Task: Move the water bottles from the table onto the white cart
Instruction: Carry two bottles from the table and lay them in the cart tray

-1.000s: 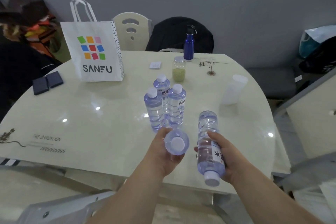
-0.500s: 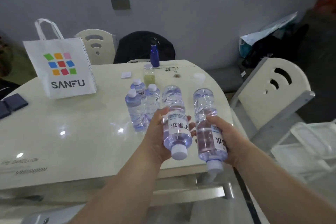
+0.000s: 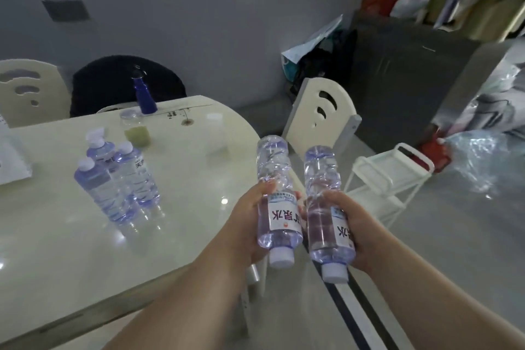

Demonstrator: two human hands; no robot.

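Note:
My left hand (image 3: pixel 246 224) grips a clear water bottle (image 3: pixel 277 196) with a white cap, tilted with the cap toward me, past the table's right edge. My right hand (image 3: pixel 350 224) holds a second water bottle (image 3: pixel 324 202) the same way, just to its right. Three more water bottles (image 3: pixel 119 179) stand upright together on the cream table (image 3: pixel 71 250) at the left. The white cart (image 3: pixel 389 167) stands on the floor to the right, beyond both hands, behind a chair.
A cream chair (image 3: pixel 321 111) stands between the table and the cart. On the table's far side are a blue bottle (image 3: pixel 145 94), a jar of greenish liquid (image 3: pixel 136 131) and a translucent cup (image 3: pixel 217 133). Bags and clutter (image 3: pixel 483 150) fill the right side.
My view has swung right, bringing the cart into view. Both hands with their bottles have moved right, off the table edge toward the cart.

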